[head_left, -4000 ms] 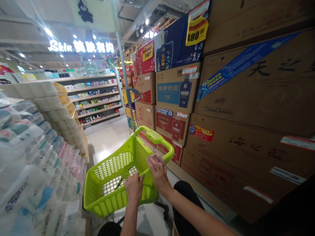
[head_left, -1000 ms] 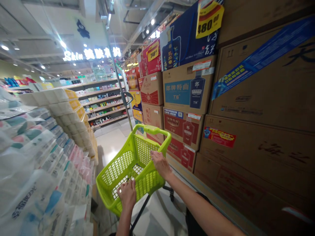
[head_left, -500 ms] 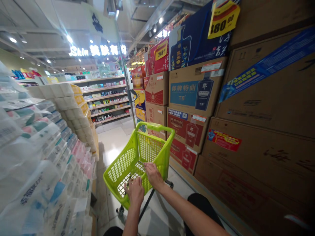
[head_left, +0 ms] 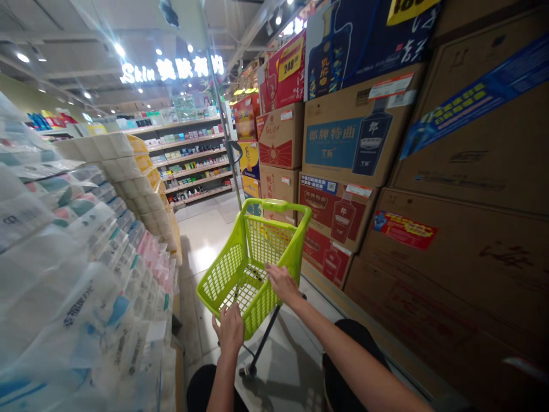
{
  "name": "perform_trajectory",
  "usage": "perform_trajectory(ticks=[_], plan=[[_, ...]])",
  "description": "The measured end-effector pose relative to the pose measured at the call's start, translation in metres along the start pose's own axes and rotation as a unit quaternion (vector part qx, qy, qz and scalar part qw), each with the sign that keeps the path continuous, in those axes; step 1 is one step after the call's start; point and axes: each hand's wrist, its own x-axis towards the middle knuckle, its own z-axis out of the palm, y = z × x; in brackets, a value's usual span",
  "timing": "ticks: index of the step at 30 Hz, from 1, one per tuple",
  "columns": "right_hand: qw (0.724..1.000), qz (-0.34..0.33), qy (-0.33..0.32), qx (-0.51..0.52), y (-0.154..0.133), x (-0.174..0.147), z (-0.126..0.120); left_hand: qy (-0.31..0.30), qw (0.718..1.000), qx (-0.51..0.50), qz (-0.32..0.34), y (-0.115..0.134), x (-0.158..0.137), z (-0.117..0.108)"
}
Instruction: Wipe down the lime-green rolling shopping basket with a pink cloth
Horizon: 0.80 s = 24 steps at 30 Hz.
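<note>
A lime-green shopping cart [head_left: 266, 309] with a lattice plastic basket stands in front of my knees on dark legs with casters. Nothing lies in its basket. My left hand [head_left: 230, 327] is curled over the rim at the basket's near left corner. Further right, my right hand [head_left: 283, 284] rests on the near rim with its fingers bent over the edge. The undersides of both grips are hidden. On the far side rises the cart's raised handle [head_left: 274, 204].
Stacked cardboard boxes [head_left: 472, 263] form a wall close on the right. Plastic-wrapped tissue packs [head_left: 103, 286] pile up on the left. A metal pole [head_left: 227, 131] stands behind the cart. Beyond the tiled aisle [head_left: 201, 229] are shelves of small goods [head_left: 193, 154].
My hands have moved apart: the left has come to the basket's near left corner, the right has shifted right along the rim. The cart now sits further right and higher in view.
</note>
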Motion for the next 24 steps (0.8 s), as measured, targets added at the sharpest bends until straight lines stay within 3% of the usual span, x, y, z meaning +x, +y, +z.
perform_trajectory(ticks=[2, 5, 7, 9, 13, 15, 17, 20, 22, 24], plan=[[0.999, 0.038, 0.027, -0.014, -0.004, -0.002, -0.001, 0.003, 1.0, -0.012, -0.005, -0.004, 0.0, -0.001], [0.999, 0.002, 0.051, 0.007, -0.031, -0.03, 0.013, 0.004, 0.999, -0.044, -0.027, -0.002, 0.001, 0.002], [0.997, -0.072, 0.009, 0.041, -0.045, -0.049, 0.02, 0.002, 0.997, -0.065, -0.035, -0.001, 0.001, 0.003], [0.994, -0.094, -0.039, 0.049, -0.043, -0.053, 0.016, 0.0, 0.996, -0.084, -0.037, -0.003, 0.001, 0.002], [1.0, 0.005, -0.015, 0.01, -0.028, -0.035, 0.001, 0.001, 0.992, -0.113, -0.049, -0.008, 0.0, -0.007], [1.0, 0.015, 0.02, 0.006, -0.038, -0.045, 0.006, -0.001, 0.99, -0.132, -0.051, -0.009, 0.0, -0.01], [0.999, -0.02, 0.032, 0.017, -0.059, -0.07, 0.019, -0.002, 0.987, -0.151, -0.048, -0.006, 0.0, -0.011], [0.994, -0.101, -0.006, 0.039, -0.076, -0.098, 0.026, -0.001, 0.984, -0.17, -0.043, -0.003, 0.0, -0.008], [0.993, -0.111, -0.038, 0.031, -0.066, -0.089, 0.014, 0.001, 0.983, -0.178, -0.044, -0.002, -0.001, -0.007], [0.997, -0.069, -0.043, 0.005, -0.046, -0.065, -0.002, 0.002, 0.982, -0.183, -0.048, -0.002, -0.001, -0.006]])
